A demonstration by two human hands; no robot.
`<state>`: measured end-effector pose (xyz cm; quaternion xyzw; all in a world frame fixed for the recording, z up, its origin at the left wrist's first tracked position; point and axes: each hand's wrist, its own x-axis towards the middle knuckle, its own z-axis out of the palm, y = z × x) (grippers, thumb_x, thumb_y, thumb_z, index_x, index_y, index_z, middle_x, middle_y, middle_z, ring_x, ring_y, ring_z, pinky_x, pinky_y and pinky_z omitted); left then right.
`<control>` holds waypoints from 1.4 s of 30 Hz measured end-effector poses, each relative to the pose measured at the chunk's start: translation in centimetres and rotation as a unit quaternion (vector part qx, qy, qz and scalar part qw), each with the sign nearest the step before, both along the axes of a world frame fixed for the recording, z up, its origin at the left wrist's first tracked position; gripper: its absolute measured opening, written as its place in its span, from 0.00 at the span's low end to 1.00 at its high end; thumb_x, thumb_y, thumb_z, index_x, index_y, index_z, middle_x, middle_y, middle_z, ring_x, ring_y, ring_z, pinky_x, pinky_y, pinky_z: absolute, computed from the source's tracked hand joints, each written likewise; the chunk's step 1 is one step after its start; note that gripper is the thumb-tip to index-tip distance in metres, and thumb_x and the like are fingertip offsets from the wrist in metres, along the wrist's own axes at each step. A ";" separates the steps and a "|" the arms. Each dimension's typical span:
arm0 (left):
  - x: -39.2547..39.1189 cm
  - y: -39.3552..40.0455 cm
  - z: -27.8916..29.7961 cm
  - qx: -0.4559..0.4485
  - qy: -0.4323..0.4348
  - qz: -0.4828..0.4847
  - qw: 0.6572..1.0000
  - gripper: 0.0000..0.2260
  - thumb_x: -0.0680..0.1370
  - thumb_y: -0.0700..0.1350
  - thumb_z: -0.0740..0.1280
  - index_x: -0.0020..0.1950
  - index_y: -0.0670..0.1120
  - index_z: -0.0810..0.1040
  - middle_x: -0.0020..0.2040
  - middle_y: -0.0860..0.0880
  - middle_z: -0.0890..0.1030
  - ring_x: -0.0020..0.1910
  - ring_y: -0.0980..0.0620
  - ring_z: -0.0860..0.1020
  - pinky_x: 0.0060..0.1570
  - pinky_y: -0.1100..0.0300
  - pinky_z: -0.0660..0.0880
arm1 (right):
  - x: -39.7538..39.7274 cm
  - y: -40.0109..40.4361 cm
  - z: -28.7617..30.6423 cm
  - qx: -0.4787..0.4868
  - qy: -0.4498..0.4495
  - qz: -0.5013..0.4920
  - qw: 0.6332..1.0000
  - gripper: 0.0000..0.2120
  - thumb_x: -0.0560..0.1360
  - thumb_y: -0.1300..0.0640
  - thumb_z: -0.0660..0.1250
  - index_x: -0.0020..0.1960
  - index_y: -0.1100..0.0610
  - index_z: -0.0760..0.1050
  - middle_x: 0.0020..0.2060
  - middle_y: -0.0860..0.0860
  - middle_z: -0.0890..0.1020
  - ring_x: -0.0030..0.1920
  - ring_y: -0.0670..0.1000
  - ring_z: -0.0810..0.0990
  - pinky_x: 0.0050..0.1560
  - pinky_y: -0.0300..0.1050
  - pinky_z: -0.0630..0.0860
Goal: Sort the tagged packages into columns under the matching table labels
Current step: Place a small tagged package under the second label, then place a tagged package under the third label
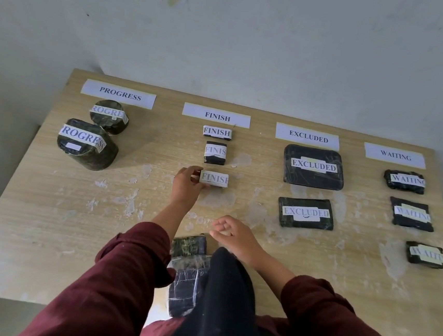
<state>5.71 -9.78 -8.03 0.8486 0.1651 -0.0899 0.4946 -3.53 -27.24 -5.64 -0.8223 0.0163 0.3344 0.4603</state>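
On the worn wooden bench (49,205) four columns were nearly filled, the left hand (186,184) pinching a third FINISH package (214,178) into line, the right hand (231,232) loosely empty, two untagged-looking packages (187,270) left.

Table labels (217,115) and package tags (313,165) read PROGRESS, FINISH, EXCLUDED, WAITING.

Dark red long sleeves (129,275) cover both arms to the wrists.
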 end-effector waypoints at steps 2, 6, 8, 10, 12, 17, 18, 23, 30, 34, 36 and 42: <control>0.0 0.3 0.0 0.003 0.000 -0.001 1.000 0.21 0.67 0.37 0.76 0.59 0.42 0.78 0.55 0.42 0.78 0.43 0.52 0.77 0.44 0.63 0.74 | 0.3 0.7 -0.2 -0.013 -0.002 0.039 0.999 0.20 0.73 0.44 0.70 0.61 0.51 0.75 0.55 0.46 0.79 0.53 0.41 0.77 0.56 0.40 0.73; 0.1 0.6 0.2 0.008 0.007 0.010 1.000 0.22 0.68 0.37 0.76 0.60 0.41 0.77 0.56 0.42 0.78 0.42 0.52 0.77 0.43 0.65 0.73 | 0.7 2.0 -0.8 -0.061 -0.027 0.141 0.988 0.26 0.69 0.43 0.74 0.64 0.50 0.74 0.56 0.48 0.74 0.56 0.45 0.76 0.53 0.36 0.70; 0.2 0.7 0.3 0.006 0.008 0.004 1.000 0.22 0.68 0.37 0.76 0.61 0.41 0.77 0.56 0.42 0.78 0.42 0.52 0.77 0.44 0.64 0.74 | 0.9 2.6 -1.1 -0.084 -0.049 0.181 0.979 0.23 0.69 0.46 0.75 0.62 0.50 0.76 0.56 0.51 0.73 0.55 0.47 0.76 0.54 0.39 0.72; 0.2 0.7 0.4 0.001 0.009 -0.001 1.000 0.22 0.68 0.37 0.76 0.61 0.41 0.77 0.57 0.41 0.79 0.42 0.51 0.78 0.45 0.63 0.74 | 1.0 2.8 -1.1 -0.093 -0.060 0.196 0.974 0.19 0.70 0.49 0.75 0.59 0.49 0.77 0.54 0.51 0.72 0.54 0.48 0.76 0.56 0.42 0.73; 0.1 0.8 0.3 0.001 0.008 -0.002 1.000 0.23 0.69 0.37 0.75 0.62 0.41 0.76 0.57 0.42 0.79 0.43 0.51 0.78 0.46 0.63 0.74 | 0.9 2.9 -1.1 -0.097 -0.073 0.200 0.972 0.16 0.70 0.51 0.74 0.57 0.48 0.77 0.53 0.51 0.73 0.51 0.46 0.75 0.53 0.43 0.74; 0.0 1.2 0.2 -0.026 0.020 0.007 0.999 0.26 0.69 0.39 0.75 0.65 0.42 0.73 0.57 0.45 0.78 0.46 0.50 0.78 0.46 0.59 0.76 | 0.3 2.7 -1.0 -0.072 -0.099 0.201 0.972 0.16 0.69 0.55 0.75 0.54 0.48 0.75 0.50 0.49 0.79 0.47 0.44 0.75 0.46 0.40 0.72; -0.1 1.4 0.2 -0.024 0.020 0.007 0.999 0.26 0.70 0.40 0.75 0.65 0.42 0.72 0.56 0.47 0.77 0.46 0.50 0.77 0.46 0.59 0.76 | 0.3 2.7 -0.9 -0.067 -0.105 0.181 0.976 0.17 0.68 0.55 0.76 0.55 0.49 0.75 0.50 0.49 0.78 0.47 0.44 0.75 0.45 0.36 0.70; -1.5 3.1 0.7 0.012 -0.022 0.055 0.998 0.13 0.77 0.47 0.68 0.58 0.42 0.76 0.54 0.46 0.79 0.48 0.50 0.78 0.46 0.61 0.73 | 0.9 2.1 0.9 -0.059 -0.133 0.017 0.989 0.21 0.69 0.52 0.75 0.61 0.50 0.76 0.55 0.49 0.72 0.52 0.47 0.74 0.55 0.36 0.72; -4.0 2.4 2.1 -0.271 0.147 0.033 0.951 0.23 0.76 0.60 0.64 0.58 0.41 0.78 0.54 0.43 0.80 0.51 0.44 0.79 0.51 0.53 0.76 | 1.9 0.5 2.6 -0.001 -0.274 -0.124 0.954 0.18 0.72 0.60 0.73 0.59 0.48 0.76 0.55 0.50 0.74 0.53 0.41 0.75 0.53 0.42 0.80; -4.7 1.5 3.0 -0.452 0.150 0.065 0.877 0.12 0.77 0.48 0.68 0.56 0.42 0.79 0.49 0.45 0.81 0.48 0.48 0.79 0.52 0.58 0.76 | 1.6 -0.2 2.8 0.030 -0.318 -0.114 0.941 0.19 0.69 0.55 0.76 0.58 0.47 0.78 0.56 0.49 0.71 0.58 0.42 0.74 0.59 0.43 0.77; -4.9 1.2 3.3 -0.494 0.135 0.084 0.855 0.09 0.77 0.41 0.67 0.57 0.44 0.79 0.50 0.46 0.82 0.48 0.50 0.80 0.52 0.60 0.77 | 1.4 -0.4 2.8 0.042 -0.324 -0.112 0.938 0.19 0.68 0.50 0.77 0.58 0.46 0.78 0.56 0.49 0.72 0.60 0.44 0.74 0.59 0.46 0.78; -5.3 0.9 4.2 -0.506 0.108 0.076 0.852 0.14 0.76 0.36 0.66 0.62 0.44 0.76 0.50 0.46 0.82 0.47 0.52 0.82 0.49 0.63 0.80 | 0.9 -0.9 2.5 0.070 -0.294 -0.158 0.940 0.30 0.67 0.56 0.78 0.65 0.53 0.69 0.60 0.46 0.75 0.62 0.45 0.75 0.63 0.49 0.76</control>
